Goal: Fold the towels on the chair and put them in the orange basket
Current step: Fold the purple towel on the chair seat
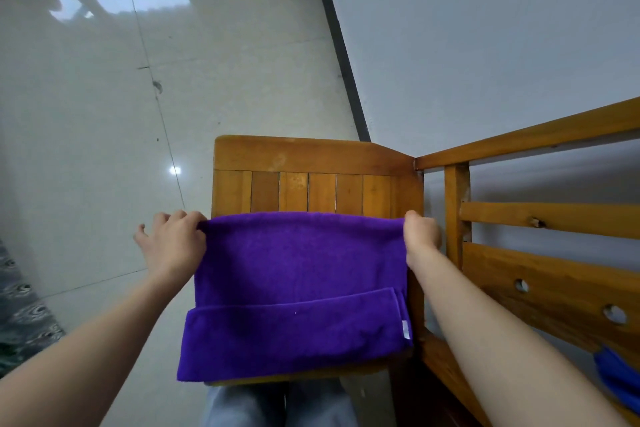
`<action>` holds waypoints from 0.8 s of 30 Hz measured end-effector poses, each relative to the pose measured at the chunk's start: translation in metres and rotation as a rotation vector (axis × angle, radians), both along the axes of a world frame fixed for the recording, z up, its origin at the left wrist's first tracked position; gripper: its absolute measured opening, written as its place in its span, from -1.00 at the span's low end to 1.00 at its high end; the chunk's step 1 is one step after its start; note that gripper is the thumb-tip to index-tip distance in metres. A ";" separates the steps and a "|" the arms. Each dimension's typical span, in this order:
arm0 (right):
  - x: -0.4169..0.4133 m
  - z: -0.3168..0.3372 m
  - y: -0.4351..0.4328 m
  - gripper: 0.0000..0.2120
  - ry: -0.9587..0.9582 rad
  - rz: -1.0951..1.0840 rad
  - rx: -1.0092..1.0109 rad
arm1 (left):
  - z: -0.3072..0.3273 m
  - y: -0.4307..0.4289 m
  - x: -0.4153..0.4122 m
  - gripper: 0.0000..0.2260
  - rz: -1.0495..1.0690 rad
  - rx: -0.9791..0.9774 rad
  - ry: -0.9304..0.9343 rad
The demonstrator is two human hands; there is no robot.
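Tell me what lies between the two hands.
In the head view, the far edge of the purple towel spans from the left hand to the right hand, each pinching a corner, over the wooden chair seat.

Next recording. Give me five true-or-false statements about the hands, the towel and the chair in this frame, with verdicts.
1. The left hand and the right hand each pinch a far corner of the purple towel. True.
2. The purple towel lies on the floor. False: it is spread over the seat of the wooden chair.
3. An orange basket stands beside the chair. False: no basket is in view.
4. A blue cloth shows at the lower right edge. True.
5. A white label shows at the towel's right edge. True.
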State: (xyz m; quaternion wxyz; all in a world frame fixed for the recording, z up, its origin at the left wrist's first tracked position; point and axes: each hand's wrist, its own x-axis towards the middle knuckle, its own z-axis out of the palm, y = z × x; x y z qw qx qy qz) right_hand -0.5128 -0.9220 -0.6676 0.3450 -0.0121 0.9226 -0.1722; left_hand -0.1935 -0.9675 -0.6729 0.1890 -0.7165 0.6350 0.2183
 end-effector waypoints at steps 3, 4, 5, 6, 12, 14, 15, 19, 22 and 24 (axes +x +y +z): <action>-0.006 0.000 -0.008 -0.82 -0.214 -0.490 -0.148 | 0.004 -0.004 0.007 -0.72 0.102 -0.040 0.031; -0.006 0.000 -0.009 -0.84 -0.254 -0.488 -0.160 | 0.004 -0.005 0.008 -0.72 0.123 -0.054 0.047; -0.006 -0.001 -0.009 -0.85 -0.268 -0.424 -0.165 | 0.004 -0.007 0.010 -0.72 0.146 -0.060 0.068; -0.003 -0.001 -0.008 -0.86 -0.239 -0.287 -0.150 | 0.004 -0.007 0.010 -0.69 0.177 -0.055 0.092; 0.024 0.017 0.045 -0.69 0.236 0.724 -0.109 | 0.000 0.034 0.016 -0.48 0.520 0.141 0.259; 0.033 0.018 0.069 -0.71 0.210 0.891 0.003 | 0.001 0.057 0.016 -0.46 0.776 0.309 0.377; 0.037 0.017 0.078 -0.68 0.193 0.941 0.086 | 0.002 0.067 0.015 -0.47 0.903 0.395 0.436; 0.043 0.017 0.097 -0.51 0.054 0.812 0.297 | 0.006 0.092 0.017 -0.70 1.038 0.420 0.487; 0.041 0.019 0.094 -0.52 -0.023 0.591 0.236 | 0.013 0.091 0.021 -0.83 1.094 0.377 0.548; 0.039 0.021 0.088 -0.56 -0.052 0.445 0.183 | 0.019 0.088 0.024 -0.90 1.125 0.419 0.628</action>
